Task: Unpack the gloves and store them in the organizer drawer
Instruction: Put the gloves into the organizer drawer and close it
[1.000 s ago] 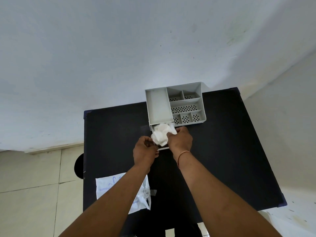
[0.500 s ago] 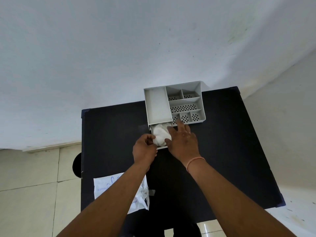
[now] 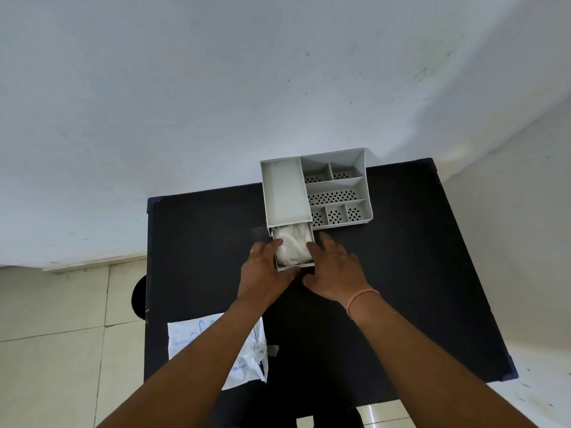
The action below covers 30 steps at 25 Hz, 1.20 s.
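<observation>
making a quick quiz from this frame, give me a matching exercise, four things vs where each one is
Things:
1. gloves
2. plastic bag
3. left hand
4. right hand

Places:
A. table's near left edge, under the left forearm
B. at the drawer's right side
C. inside the open drawer
D. at the drawer's left side

Pairs: 1-C, 2-A, 3-D, 4-B

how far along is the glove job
Done: the gloves are out of the bag and lie in the open drawer. In hand: left hand and right hand flank the drawer. Left: pushing it shut into the organizer.
</observation>
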Available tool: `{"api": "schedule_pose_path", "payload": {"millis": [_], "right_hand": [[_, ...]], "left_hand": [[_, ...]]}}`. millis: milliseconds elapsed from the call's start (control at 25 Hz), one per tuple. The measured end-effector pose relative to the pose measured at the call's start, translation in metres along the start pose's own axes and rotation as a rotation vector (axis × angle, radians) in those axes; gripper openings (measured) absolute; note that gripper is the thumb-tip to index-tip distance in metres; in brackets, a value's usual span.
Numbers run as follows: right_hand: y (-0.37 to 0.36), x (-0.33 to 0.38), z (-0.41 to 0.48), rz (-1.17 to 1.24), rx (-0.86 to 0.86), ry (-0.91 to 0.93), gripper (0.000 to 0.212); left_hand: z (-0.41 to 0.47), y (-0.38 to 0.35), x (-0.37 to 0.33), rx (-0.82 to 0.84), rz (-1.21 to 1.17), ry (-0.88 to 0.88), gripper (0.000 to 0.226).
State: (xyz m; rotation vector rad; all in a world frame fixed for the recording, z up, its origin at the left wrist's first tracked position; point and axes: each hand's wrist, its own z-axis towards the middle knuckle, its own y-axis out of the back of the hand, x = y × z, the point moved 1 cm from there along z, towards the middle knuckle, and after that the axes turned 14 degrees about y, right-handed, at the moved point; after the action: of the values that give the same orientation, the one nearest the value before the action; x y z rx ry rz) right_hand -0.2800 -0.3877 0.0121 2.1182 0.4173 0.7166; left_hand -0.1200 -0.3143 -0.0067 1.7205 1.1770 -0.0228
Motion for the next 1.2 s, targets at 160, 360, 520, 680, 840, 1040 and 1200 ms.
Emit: {"api": "schedule_pose_path", "payload": {"millis": [160,360,520,680,840,1040,1200], "right_hand": [[-0.004,-0.006,0.014,-0.092,0.015,0.020,0.071],[0.001,-0.012,0.031,-0.078,-0.046,0.039,0.065],[0.008,-0.014,0.029,0.299,-0.314,0.061,0.048],[0.011,-0.016,0.030,0.331,-0.481,0.057,0.025],[0.019,-0.017,0.042,0.160,-0.470,0.093,0.012],[0.019,-0.011,0.047,0.048,-0.515,0.051,0.011],[0.024,-0.009,0.047,0.040,-0.569,0.022,0.017]], "left_hand": [[0.011,0.003,-0.005,0.028,0.271,-0.059,0.078],[0.026,0.009,-0.020,0.014,0.465,-0.126,0.062],[0.029,0.020,-0.021,-0.064,0.254,-0.125,0.051],[0.026,0.026,-0.010,-0.247,0.052,-0.167,0.026],[0.033,0.024,-0.010,-0.253,0.192,-0.275,0.019],[0.042,0.025,-0.012,-0.277,0.243,-0.293,0.020],[0.043,0.032,-0.020,-0.300,0.125,-0.210,0.015]]}}
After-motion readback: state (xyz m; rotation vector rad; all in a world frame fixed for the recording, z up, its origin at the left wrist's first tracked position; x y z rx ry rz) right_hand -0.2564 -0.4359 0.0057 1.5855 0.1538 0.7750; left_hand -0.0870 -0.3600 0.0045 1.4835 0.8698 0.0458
